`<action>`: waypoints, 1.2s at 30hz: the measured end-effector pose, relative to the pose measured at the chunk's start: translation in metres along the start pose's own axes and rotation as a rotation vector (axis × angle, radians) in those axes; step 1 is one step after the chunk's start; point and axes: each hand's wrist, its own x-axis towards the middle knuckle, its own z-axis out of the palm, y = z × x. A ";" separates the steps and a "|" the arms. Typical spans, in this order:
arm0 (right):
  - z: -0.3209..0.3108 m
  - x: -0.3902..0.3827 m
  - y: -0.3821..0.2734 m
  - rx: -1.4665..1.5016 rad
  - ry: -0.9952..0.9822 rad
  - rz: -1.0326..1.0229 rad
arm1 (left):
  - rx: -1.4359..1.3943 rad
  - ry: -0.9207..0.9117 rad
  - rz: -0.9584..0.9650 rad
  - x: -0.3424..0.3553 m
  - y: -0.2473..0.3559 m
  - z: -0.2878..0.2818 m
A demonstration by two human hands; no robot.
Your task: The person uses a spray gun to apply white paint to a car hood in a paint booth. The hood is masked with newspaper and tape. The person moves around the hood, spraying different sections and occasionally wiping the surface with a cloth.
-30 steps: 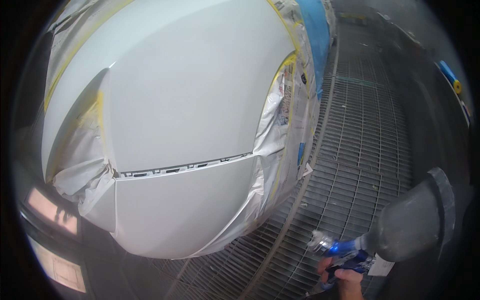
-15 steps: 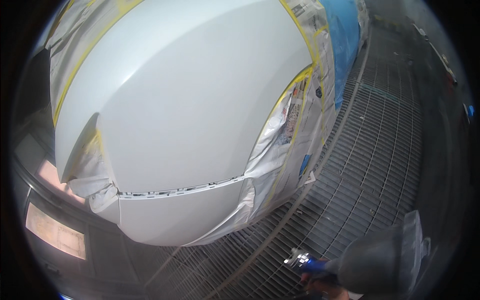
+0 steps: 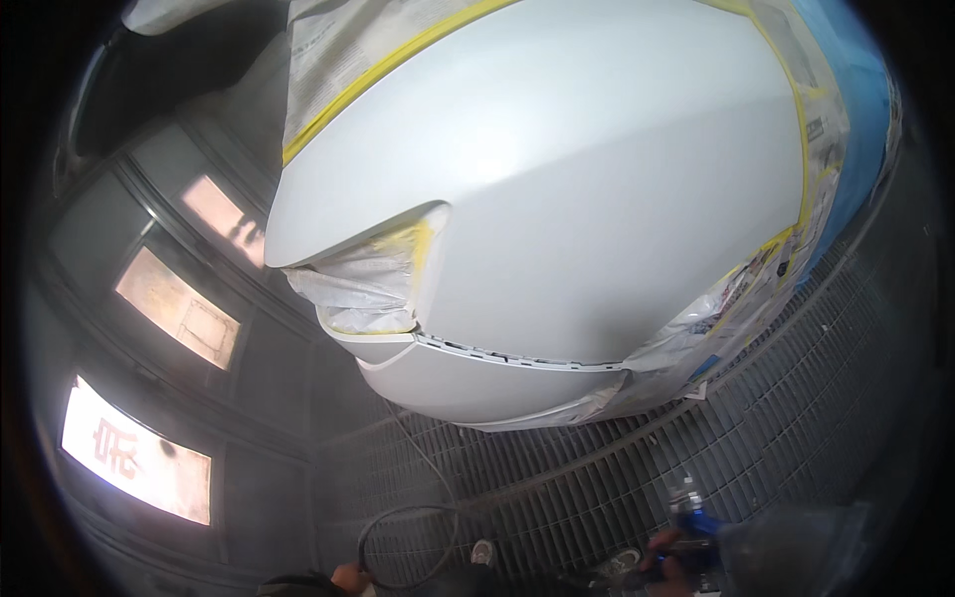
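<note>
In the lower right, my right hand [image 3: 668, 565] is closed round a spray gun [image 3: 696, 519] with a silver head and blue body. A large translucent cup [image 3: 791, 547] sits on the gun, blurred. At the bottom edge my left hand [image 3: 350, 578] grips a dark hose [image 3: 453, 522], which hangs in a loop beside it. Ahead, apart from the gun, stands a pale grey-white car body [image 3: 557, 209] with its bumper [image 3: 468, 390] below. Yellow tape [image 3: 388, 68] and masking sheets [image 3: 363, 279] border it and cover the headlight recess.
Metal floor grating [image 3: 587, 483] runs beneath and right of the car. A blue cover [image 3: 858, 99] hangs at the far right. Lit windows [image 3: 179, 308] line the dark wall at left. My shoes [image 3: 481, 552] show near the bottom edge.
My view has turned left, so the car sits farther right and more windows show. My left hand and the looped hose have come into view. The spray gun stays in my right hand.
</note>
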 end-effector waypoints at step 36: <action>0.248 -0.178 0.090 -0.683 0.863 -0.234 | 0.048 0.109 0.563 0.100 -0.100 -0.157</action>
